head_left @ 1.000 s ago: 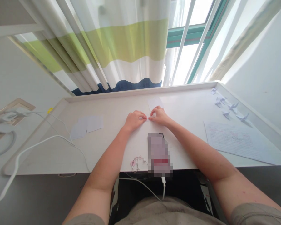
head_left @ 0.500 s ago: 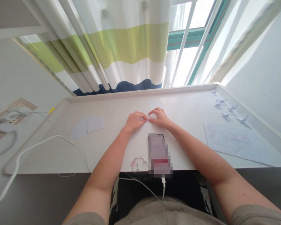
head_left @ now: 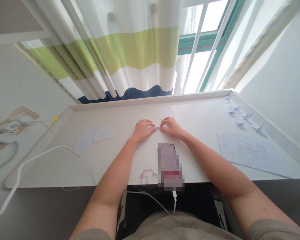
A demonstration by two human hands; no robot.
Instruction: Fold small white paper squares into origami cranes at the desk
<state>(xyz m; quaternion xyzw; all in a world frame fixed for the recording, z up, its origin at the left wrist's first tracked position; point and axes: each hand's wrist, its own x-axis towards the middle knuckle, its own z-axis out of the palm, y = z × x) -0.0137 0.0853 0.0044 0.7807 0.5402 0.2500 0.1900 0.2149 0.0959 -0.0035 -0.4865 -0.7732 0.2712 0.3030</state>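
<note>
Between my hands, low over the white desk, is a small folded piece of paper (head_left: pixel 157 129). My left hand (head_left: pixel 143 129) pinches its left end between thumb and fingers. At its right end, my right hand (head_left: pixel 172 127) holds it the same way. The fingertips cover both ends, so the exact folds do not show. Just beyond my right hand lies a flat white paper sheet (head_left: pixel 165 112). A phone (head_left: pixel 170 166), blurred over, lies nearer to me with a white cable plugged into it.
Several folded paper cranes (head_left: pixel 247 116) stand at the desk's right rim. A written sheet (head_left: pixel 250 151) lies near them. At left are blank paper sheets (head_left: pixel 101 133) and a white cable (head_left: pixel 47 150) from the wall socket (head_left: pixel 8 128). A beaded bracelet (head_left: pixel 148 176) lies beside the phone.
My fingertips have moved apart from nearly touching, so more of the folded paper shows between them. My right hand has shifted slightly right; the sheet behind it is more exposed.
</note>
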